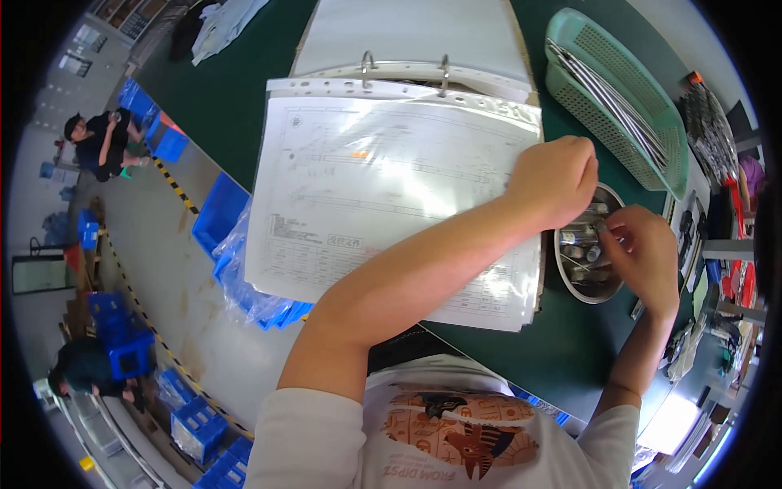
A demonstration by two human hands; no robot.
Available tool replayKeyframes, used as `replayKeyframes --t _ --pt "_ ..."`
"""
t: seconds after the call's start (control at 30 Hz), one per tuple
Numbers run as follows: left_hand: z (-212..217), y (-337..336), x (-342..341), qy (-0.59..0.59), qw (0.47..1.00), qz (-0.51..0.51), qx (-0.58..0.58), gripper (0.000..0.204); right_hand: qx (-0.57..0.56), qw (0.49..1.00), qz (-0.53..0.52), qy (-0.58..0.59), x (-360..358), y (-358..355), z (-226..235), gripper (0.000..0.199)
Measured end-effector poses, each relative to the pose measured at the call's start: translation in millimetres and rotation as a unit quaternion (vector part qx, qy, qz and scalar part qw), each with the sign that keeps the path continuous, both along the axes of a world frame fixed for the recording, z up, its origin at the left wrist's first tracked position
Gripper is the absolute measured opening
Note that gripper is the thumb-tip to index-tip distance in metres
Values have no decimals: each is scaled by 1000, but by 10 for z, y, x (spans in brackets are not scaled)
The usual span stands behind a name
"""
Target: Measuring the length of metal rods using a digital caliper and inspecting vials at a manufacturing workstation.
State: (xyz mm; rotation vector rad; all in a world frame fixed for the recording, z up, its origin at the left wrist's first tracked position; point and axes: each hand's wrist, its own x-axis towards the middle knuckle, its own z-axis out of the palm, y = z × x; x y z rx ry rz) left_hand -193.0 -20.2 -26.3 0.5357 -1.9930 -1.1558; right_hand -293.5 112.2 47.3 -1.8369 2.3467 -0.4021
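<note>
An open ring binder [503,37] lies on the green tabletop, with a printed drawing sheet [383,212] in a clear sleeve. My left arm reaches across the sheet. My left hand [555,183] is closed at the binder's right edge, its fingers curled away from view, so what they hold is hidden. Just beside it stands an oval metal bowl [588,297] with several small metal, cylinder-shaped parts [580,236] inside. Over the bowl's right rim comes my right hand [648,254], thumb and fingers drawn together among the parts; what is between them cannot be made out.
A light green plastic basket [607,122] with long metal rods [611,102] stands at the back right. Tools [688,232] lie along the right side. Blue bins [218,213] line the table's left edge. Two people [102,143] are in the room on the left.
</note>
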Motion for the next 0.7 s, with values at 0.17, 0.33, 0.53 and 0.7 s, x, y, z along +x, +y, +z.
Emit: replayKeyframes --t 0.17,0.33,0.53,0.7 --pt "38 0 10 72 997 16 12 15 -69 991 -3 -116 -36 -161 166 12" --pt "44 -56 101 74 994 -67 49 18 -220 920 -15 -323 -206 -420 -189 20" --pt "96 -33 82 34 987 -89 127 26 -254 882 -43 -396 -204 -472 -289 23" --pt "-84 -77 38 89 974 -31 207 35 -246 821 -50 -512 -141 -598 -335 23"
